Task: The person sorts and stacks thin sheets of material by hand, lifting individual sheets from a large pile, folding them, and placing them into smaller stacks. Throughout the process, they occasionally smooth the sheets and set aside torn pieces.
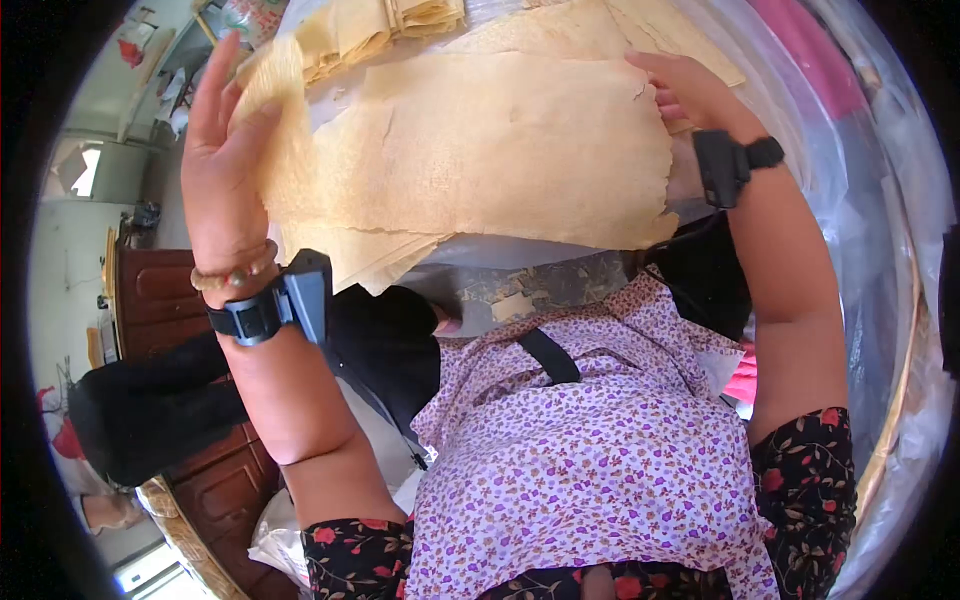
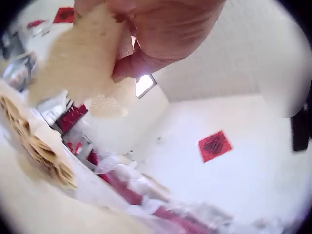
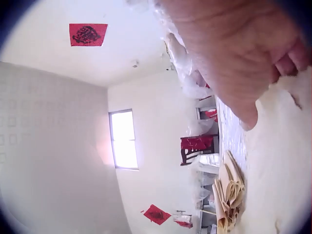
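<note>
A thin, pale-yellow tofu skin sheet [image 1: 510, 140] with ragged edges spreads in front of the person, over more sheets of the same kind. My left hand [image 1: 225, 150] is raised at its left end and pinches a lifted flap between thumb and fingers. In the left wrist view that flap [image 2: 78, 58] hangs blurred beside the thumb. At the sheet's far right corner, my right hand [image 1: 695, 95] grips the edge, its fingers curled in. The right wrist view shows the right thumb [image 3: 247, 117] over the sheet's edge.
A folded stack of similar sheets [image 1: 380, 30] lies at the back left of the plastic-covered table. Clear plastic film [image 1: 860, 260] and a pink cloth [image 1: 810, 50] run along the right side. Brown wooden cabinets [image 1: 165, 300] stand at the left, beyond a black-covered object [image 1: 150, 400].
</note>
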A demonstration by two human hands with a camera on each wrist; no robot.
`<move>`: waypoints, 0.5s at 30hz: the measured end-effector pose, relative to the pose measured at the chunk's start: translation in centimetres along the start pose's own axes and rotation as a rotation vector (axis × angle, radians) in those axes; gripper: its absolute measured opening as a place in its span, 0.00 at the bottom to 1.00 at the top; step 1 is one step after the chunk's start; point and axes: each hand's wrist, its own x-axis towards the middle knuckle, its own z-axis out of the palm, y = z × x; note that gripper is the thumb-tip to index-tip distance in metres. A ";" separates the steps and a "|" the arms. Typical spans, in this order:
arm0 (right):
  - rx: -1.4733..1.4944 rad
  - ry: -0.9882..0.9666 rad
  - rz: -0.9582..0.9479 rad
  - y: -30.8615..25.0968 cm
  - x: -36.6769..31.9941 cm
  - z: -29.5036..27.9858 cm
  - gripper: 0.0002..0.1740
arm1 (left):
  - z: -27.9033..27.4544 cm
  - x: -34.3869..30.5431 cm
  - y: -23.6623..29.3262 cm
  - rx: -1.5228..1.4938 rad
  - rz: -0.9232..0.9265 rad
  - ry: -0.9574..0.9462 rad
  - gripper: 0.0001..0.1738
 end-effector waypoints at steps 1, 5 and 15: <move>0.027 0.033 0.019 -0.7 -2.1 0.3 0.30 | 0.6 -0.1 0.3 -0.035 0.034 -0.005 0.37; 0.093 0.029 0.087 0.4 -5.3 -0.4 0.33 | 3.2 0.5 -1.3 -0.143 0.089 -0.009 0.43; -0.324 0.047 0.017 5.7 -11.6 5.1 0.27 | 6.3 -1.9 -16.7 0.390 -0.348 -0.393 0.40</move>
